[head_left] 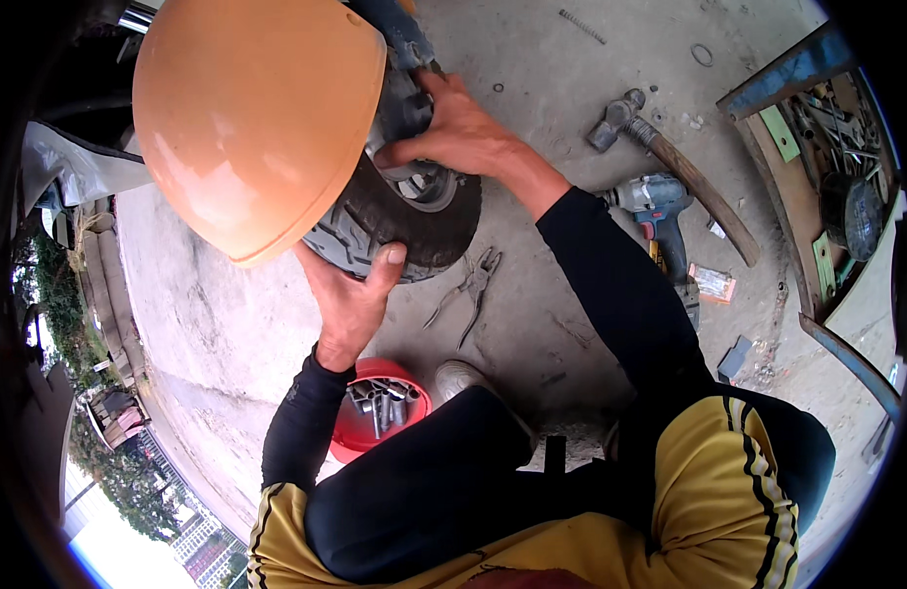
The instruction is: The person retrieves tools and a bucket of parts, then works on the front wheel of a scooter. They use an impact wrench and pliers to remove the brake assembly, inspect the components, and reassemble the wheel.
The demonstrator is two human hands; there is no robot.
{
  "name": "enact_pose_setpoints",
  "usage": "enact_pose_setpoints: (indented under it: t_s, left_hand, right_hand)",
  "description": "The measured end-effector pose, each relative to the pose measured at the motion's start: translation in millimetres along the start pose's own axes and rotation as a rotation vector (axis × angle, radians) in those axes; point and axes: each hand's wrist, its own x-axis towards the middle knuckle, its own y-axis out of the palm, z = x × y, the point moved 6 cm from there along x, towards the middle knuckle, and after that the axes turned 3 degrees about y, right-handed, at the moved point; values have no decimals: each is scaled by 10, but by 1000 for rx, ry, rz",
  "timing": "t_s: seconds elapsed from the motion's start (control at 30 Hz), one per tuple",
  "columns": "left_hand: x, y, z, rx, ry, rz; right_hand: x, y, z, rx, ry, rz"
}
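A small black tyre (pixel 414 226) with chunky tread sits on a wheel under a glossy orange mudguard (pixel 262 128). Against the lower side of the tyre, my left hand (pixel 350 294) grips the tread with its thumb on top; its other fingers are mostly hidden behind the rubber. My right hand (pixel 463 133) is closed around the dark part beside the metal hub (pixel 429 187), its thumb reaching in toward the wheel's centre. The fingertips of that hand are partly out of sight. Pliers (pixel 473 285) lie with handles apart on the ground below the tyre.
A red bowl (pixel 424 378) of metal sockets stands by my left knee. To the right lie a wooden-handled hammer (pixel 694 182), a cordless impact wrench (pixel 659 221) and a small packet (pixel 712 283). A tool-filled box (pixel 782 196) stands farther right. A spring (pixel 582 26) lies far ahead.
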Motion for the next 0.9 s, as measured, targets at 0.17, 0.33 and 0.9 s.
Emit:
enact_pose_setpoints:
  t_s: [0.17, 0.33, 0.9]
  left_hand:
    - [15, -55, 17, -84, -25, 19]
    - [28, -34, -9, -58, 4, -9]
    - [54, -81, 79, 40, 10, 38]
  right_hand:
    - [4, 40, -26, -37, -5, -30]
    - [57, -22, -38, -19, -30, 32]
    - [84, -20, -95, -134, -70, 2]
